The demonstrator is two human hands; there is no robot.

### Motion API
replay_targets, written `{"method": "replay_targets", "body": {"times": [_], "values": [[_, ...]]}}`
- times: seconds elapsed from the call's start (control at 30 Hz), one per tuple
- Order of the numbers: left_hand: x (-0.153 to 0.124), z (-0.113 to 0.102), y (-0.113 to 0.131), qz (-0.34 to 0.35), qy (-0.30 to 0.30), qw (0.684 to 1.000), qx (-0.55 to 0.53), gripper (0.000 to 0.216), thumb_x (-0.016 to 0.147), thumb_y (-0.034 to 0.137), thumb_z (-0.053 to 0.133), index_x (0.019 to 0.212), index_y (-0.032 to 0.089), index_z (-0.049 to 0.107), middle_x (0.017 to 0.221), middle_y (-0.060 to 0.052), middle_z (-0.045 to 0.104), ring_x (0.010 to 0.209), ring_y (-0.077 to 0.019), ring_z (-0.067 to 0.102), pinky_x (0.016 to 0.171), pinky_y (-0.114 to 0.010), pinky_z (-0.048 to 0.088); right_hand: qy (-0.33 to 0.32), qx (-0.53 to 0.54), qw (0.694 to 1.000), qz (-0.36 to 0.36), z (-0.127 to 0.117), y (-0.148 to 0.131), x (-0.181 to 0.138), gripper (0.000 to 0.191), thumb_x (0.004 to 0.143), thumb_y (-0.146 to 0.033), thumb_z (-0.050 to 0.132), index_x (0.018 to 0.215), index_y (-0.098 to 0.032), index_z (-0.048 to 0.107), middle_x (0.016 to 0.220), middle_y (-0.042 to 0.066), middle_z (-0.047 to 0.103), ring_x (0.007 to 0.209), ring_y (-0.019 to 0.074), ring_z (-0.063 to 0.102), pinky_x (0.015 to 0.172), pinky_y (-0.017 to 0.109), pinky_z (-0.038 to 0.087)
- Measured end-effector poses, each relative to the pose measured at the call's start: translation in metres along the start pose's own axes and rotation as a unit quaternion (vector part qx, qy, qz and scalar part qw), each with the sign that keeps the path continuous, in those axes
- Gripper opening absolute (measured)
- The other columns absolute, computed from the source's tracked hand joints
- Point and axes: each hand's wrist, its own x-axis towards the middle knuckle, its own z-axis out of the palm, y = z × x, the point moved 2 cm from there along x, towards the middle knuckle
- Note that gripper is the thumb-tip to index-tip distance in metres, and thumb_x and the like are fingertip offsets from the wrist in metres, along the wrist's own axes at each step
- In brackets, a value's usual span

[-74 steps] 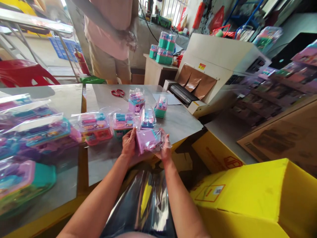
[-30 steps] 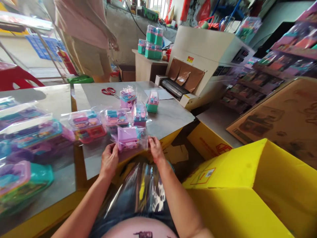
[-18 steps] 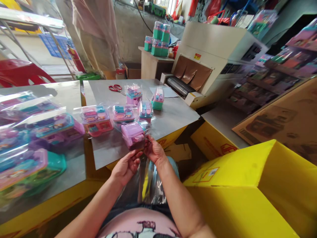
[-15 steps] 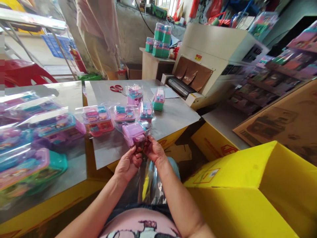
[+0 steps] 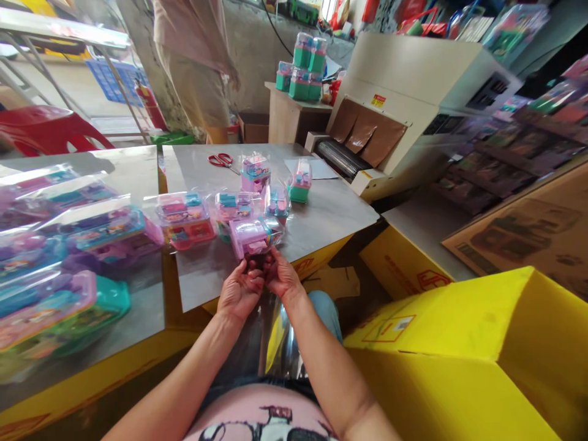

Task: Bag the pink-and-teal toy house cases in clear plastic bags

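A purple plastic toy box (image 5: 249,234) in clear film is tilted at the table's near edge. My left hand (image 5: 239,289) has its fingers curled closed at the box's lower side. Beside it, my right hand (image 5: 282,277) pinches at the lower right, near the film; the exact spot between the fingertips is too small to make out. Just behind stand more wrapped toy boxes: a pink and blue one (image 5: 235,207), a blue and pink one (image 5: 276,202), and a purple one (image 5: 255,173). Clear plastic film (image 5: 280,343) lies over my lap.
Red-handled scissors (image 5: 221,160) lie on the metal table (image 5: 321,211). Many wrapped toy boxes (image 5: 103,229) crowd the left side. A beige machine with a roller (image 5: 342,159) stands behind right. Yellow cartons (image 5: 427,318) are at my right. Another person (image 5: 195,79) stands beyond the table.
The purple box has turned slightly in my hands, its side now facing me more. My view has shifted a little. Both hands stay close together at the box.
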Motion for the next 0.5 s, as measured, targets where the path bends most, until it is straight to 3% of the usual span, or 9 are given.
{"method": "replay_targets", "body": {"times": [0.2,0.3,0.37,0.4,0.5], "values": [[0.005,0.002,0.001,0.017,0.021,0.999,0.031,0.016,0.094,0.012,0.045,0.083,0.012,0.057,0.070,-0.001,0.060,0.050,-0.0059,0.051,0.041,-0.014,0.040,0.070,-0.017,0.993,-0.091,-0.004,-0.009,0.004,0.027,0.089,-0.038,0.063,0.070,-0.021,0.054,0.055,-0.007,0.054,0.047,0.0097,0.049,0.049,0.021,0.046],[-0.004,-0.010,0.012,0.024,0.092,0.982,0.163,0.009,0.087,0.008,0.052,0.083,0.011,0.059,0.071,-0.002,0.061,0.050,-0.0062,0.052,0.041,-0.014,0.039,0.171,-0.111,0.952,-0.229,-0.012,-0.030,-0.001,0.020,0.089,-0.041,0.059,0.087,-0.022,0.064,0.075,-0.002,0.068,0.065,0.0131,0.061,0.063,0.025,0.052],[-0.010,-0.019,0.028,0.113,0.150,0.939,0.289,0.006,0.084,0.010,0.060,0.086,0.013,0.064,0.071,-0.001,0.062,0.051,-0.0062,0.052,0.043,-0.013,0.039,0.196,-0.219,0.899,-0.325,-0.014,-0.047,-0.007,0.032,0.091,-0.048,0.052,0.106,-0.024,0.067,0.102,0.002,0.072,0.090,0.0175,0.066,0.079,0.031,0.053],[-0.011,-0.022,0.038,0.184,0.165,0.906,0.344,0.007,0.083,0.013,0.063,0.090,0.014,0.066,0.073,0.000,0.063,0.055,-0.0065,0.054,0.046,-0.013,0.040,0.178,-0.271,0.878,-0.353,-0.014,-0.055,-0.009,0.040,0.092,-0.053,0.047,0.114,-0.025,0.066,0.115,0.003,0.070,0.103,0.0197,0.065,0.087,0.033,0.052],[-0.001,-0.018,0.062,0.352,0.120,0.817,0.440,0.026,0.090,0.037,0.060,0.106,0.019,0.069,0.094,-0.003,0.070,0.080,-0.0121,0.064,0.066,-0.018,0.051,0.079,-0.368,0.854,-0.358,-0.011,-0.064,-0.010,0.054,0.096,-0.060,0.034,0.126,-0.026,0.064,0.138,0.004,0.060,0.129,0.0233,0.053,0.103,0.041,0.045]]}}
